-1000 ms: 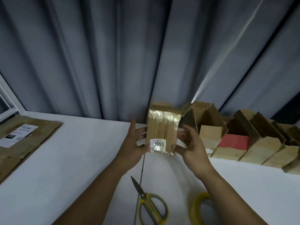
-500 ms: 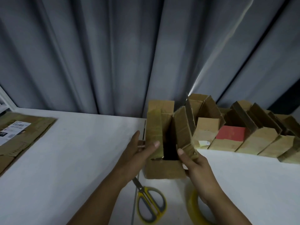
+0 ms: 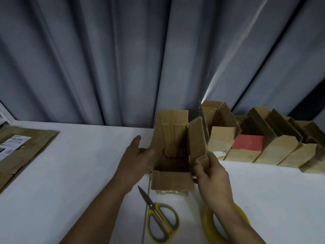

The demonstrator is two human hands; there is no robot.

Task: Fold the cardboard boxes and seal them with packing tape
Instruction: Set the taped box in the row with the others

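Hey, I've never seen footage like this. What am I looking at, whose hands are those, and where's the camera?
There is no machine here. A person wears a camera on the head, looking forward and down, so every picture shares that view. The left hand rests against the side of an open cardboard box. The right hand pinches its right flap. On the white table lie yellow-handled scissors, a packing tape roll, flattened cardboard at left and a row of folded boxes at right.
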